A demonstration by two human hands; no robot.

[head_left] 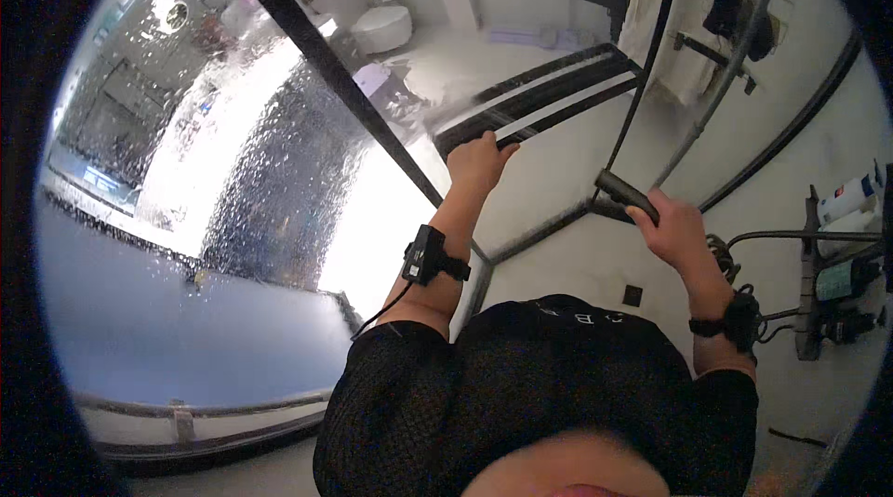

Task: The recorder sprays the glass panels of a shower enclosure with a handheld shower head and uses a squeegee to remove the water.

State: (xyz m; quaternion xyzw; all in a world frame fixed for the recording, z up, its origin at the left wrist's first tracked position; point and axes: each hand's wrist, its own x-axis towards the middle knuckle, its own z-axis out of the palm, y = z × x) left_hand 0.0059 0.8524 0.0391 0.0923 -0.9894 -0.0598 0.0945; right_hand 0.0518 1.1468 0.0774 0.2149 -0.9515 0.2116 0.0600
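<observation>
My left hand [476,164] reaches forward with its fingers closed over the near end of a black door frame [544,92] of the glass enclosure. My right hand [674,229] is wrapped round a black, cylindrical hand shower [627,195], tilted with its far end toward the glass. A dark coiled hose [724,260] hangs beside my right wrist. Water streaks and drops cover the large glass panel [270,162] on my left. Black strapped devices sit on both forearms.
A wall rack [807,274] with several bottles is close to my right arm. A grey vertical pipe [716,97] runs up the right side. Beyond the glass are a white toilet [382,28] and a white bin [460,10]. A small dark drain [633,295] is in the floor.
</observation>
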